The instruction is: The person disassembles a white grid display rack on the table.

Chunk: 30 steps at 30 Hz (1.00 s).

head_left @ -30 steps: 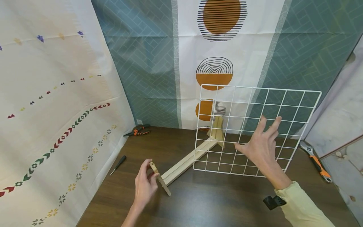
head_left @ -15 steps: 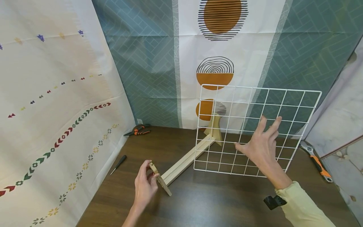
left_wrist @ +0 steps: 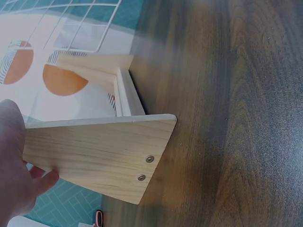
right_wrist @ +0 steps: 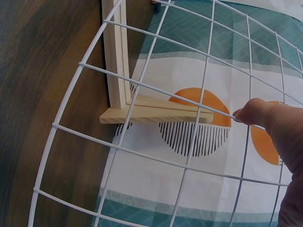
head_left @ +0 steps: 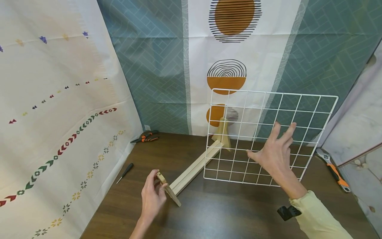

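My left hand [head_left: 153,196] pinches the upper part of the near wooden end piece [head_left: 173,195] of a low stand. In the left wrist view, two screw heads [left_wrist: 149,159] show on this board's outer face. A long pale crossbar [head_left: 191,174] runs from it to a far end piece [head_left: 226,141] that flares at its base. With fingers spread, my right hand [head_left: 276,156] holds a white wire grid panel [head_left: 257,124] upright, partly in front of the stand's far end. Its thumb [right_wrist: 253,111] lies against a wire in the right wrist view.
Orange-and-black pliers [head_left: 146,136] lie at the back left of the brown table [head_left: 226,212], with a black-handled screwdriver [head_left: 126,172] nearer. An adjustable wrench [head_left: 334,171] lies at the right edge. Patterned cloth [head_left: 155,83] hangs behind the table.
The stand's far end has swung left and slightly back, turning about the near end piece in my left hand. My right hand and the wire grid have stayed in place.
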Each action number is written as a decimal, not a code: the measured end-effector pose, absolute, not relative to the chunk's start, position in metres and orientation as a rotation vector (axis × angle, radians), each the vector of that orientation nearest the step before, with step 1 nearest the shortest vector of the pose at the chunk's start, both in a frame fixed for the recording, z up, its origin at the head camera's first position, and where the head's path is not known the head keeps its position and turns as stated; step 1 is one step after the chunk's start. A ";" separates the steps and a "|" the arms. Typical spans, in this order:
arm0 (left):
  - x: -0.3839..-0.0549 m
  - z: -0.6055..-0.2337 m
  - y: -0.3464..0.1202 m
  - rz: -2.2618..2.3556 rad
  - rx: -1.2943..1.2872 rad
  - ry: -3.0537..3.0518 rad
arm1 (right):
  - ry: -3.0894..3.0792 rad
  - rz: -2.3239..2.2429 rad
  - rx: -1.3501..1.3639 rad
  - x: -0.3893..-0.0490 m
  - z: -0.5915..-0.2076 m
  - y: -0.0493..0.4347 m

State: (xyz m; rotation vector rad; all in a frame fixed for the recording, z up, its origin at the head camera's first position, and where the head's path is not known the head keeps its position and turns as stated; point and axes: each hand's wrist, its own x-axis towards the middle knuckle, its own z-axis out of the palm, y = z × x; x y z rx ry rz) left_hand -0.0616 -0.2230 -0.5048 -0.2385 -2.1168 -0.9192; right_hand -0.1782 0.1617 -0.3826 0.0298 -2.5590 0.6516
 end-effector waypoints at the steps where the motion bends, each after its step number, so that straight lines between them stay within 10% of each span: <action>1: -0.061 -0.505 -0.223 -0.915 -0.237 -2.116 | -2.561 0.652 0.029 -0.178 -0.383 0.162; 30: -0.053 -0.509 -0.221 -0.870 -0.186 -2.087 | -2.555 0.675 0.041 -0.178 -0.385 0.161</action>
